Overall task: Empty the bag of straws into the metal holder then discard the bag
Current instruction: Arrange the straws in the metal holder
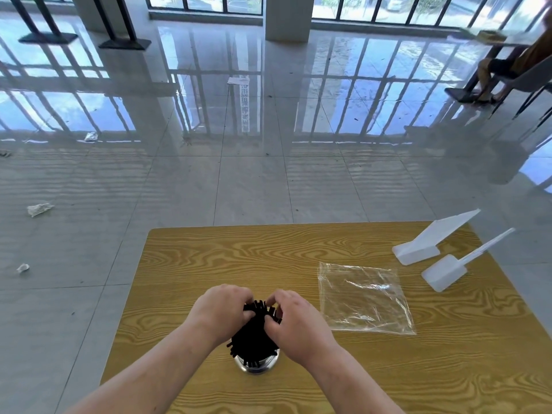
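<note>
A bundle of black straws [254,330] stands in the shiny metal holder [257,364] near the front middle of the wooden table [298,249]. My left hand [222,312] curls round the left side of the bundle's top. On the right side, my right hand [295,321] grips the straws with curled fingers and thumb. The clear plastic bag [364,300] lies flat and empty on the table to the right, apart from both hands.
Two white plastic scoops [418,249] [445,273] lie at the table's far right corner. Crumpled paper scraps [38,209] dot the glossy tiled floor on the left. A seated person's legs [490,76] and a chair show at the far right.
</note>
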